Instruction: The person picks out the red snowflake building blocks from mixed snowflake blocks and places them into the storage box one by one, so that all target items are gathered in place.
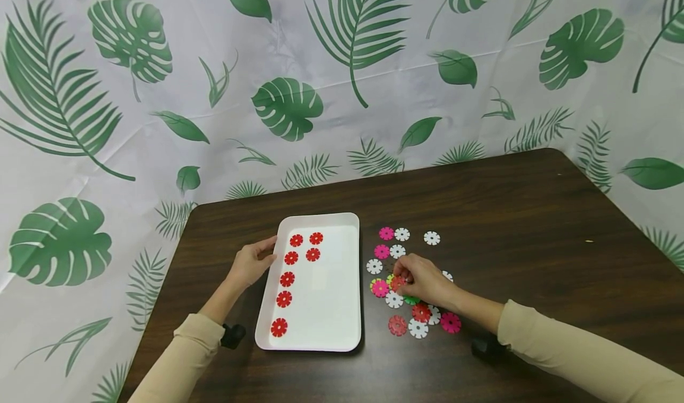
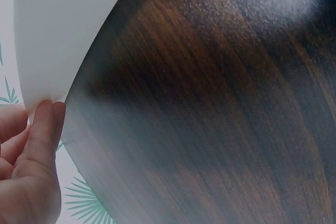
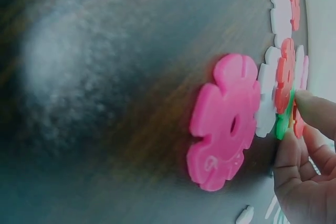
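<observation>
A white rectangular tray [image 1: 333,284] lies on the table with several red notched plastic discs [image 1: 287,279] inside, in one column and part of a second. My left hand [image 1: 250,265] holds the tray's left wall; the left wrist view shows the fingers [image 2: 44,129] at its rim. To the right of the tray, my right hand [image 1: 422,278] pinches a red disc [image 1: 398,282] among loose discs. Close by are a pink disc [image 1: 380,288], a white disc [image 1: 394,300] and a green disc [image 1: 411,300], partly under the hand. In the right wrist view, a pink disc [image 3: 226,124] lies nearest the camera.
More white, pink and red discs spread over the dark wooden table [image 1: 507,213], some overlapping. One white disc [image 1: 431,238] lies apart at the back. A leaf-print cloth [image 1: 214,64] hangs behind the table's far edge.
</observation>
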`<state>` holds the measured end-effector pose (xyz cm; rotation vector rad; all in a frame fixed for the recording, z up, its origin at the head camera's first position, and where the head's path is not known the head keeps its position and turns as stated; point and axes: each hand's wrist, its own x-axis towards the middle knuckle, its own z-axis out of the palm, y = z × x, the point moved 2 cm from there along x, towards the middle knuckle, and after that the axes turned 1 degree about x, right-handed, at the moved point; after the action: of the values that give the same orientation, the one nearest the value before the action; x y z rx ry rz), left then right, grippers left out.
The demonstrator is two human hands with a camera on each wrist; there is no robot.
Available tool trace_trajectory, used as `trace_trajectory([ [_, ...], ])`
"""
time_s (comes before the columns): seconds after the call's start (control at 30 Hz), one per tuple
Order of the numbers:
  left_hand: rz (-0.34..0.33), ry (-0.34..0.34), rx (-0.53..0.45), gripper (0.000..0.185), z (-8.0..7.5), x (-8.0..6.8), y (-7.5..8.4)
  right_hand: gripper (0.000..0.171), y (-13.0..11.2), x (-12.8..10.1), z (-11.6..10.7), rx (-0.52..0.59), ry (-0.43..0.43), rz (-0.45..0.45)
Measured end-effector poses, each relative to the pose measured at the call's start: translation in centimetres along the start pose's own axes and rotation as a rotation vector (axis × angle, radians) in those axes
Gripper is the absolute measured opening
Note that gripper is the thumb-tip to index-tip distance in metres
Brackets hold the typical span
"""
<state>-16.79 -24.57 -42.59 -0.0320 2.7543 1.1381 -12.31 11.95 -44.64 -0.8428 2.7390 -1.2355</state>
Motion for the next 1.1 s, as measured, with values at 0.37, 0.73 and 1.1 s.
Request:
trace_trajectory([
  [0.37, -0.004, 0.006, 0.004, 0.047, -0.02, 0.03, 0.03, 0.025, 0.22, 0.0, 0.11, -0.028, -0.021, 0.077],
  [0.73, -0.005, -0.002, -0.001, 0.048, -0.03, -0.07, 0.07, 0.021, 0.27, 0.05, 0.23, -0.029, 0.02, 0.061],
  [1.1, 0.002, 0.004, 0.002, 0.048, -0.04, -0.03, 0.07, 0.019, 0.69, 0.13, -0.09, 0.029, 0.051, 0.059],
])
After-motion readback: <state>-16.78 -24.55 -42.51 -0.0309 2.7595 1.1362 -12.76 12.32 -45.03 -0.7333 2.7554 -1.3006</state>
